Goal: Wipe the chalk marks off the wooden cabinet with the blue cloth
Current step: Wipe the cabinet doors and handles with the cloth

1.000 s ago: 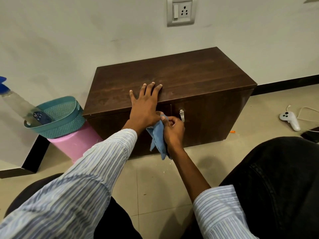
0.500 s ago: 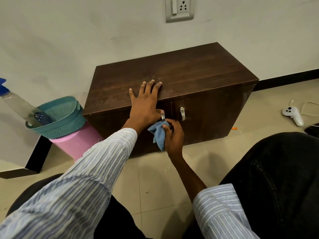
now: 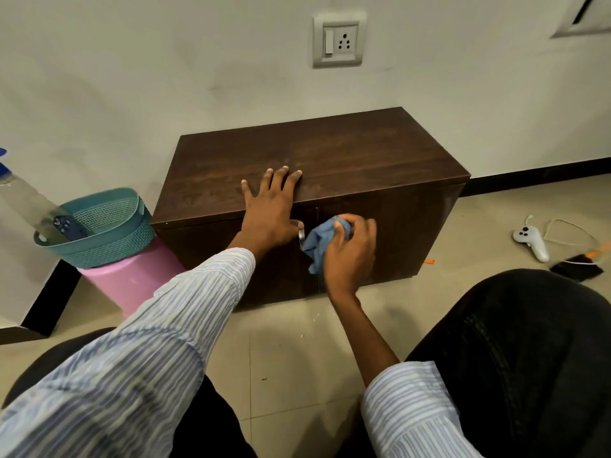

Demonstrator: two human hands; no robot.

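A dark brown wooden cabinet (image 3: 347, 160) stands on the floor against the white wall. My left hand (image 3: 269, 206) lies flat with straight fingers on the front edge of its top. My right hand (image 3: 350, 252) grips a crumpled blue cloth (image 3: 322, 241) and presses it against the cabinet's front, over the right door just right of the seam. One metal door handle (image 3: 301, 233) shows between my hands; the other handle is hidden behind the cloth and hand. I make out no chalk marks on the dark wood.
Left of the cabinet a teal basket (image 3: 109, 236) holding a phone (image 3: 69, 228) and a spray bottle (image 3: 23, 196) sits on a pink stool (image 3: 132, 282). A white controller (image 3: 530, 241) with cables lies on the tiled floor at right. A wall socket (image 3: 339, 39) is above.
My right hand with the blue cloth has moved right and slightly up across the cabinet front, now covering the right handle. My left hand stays on the top. The camera has tilted.
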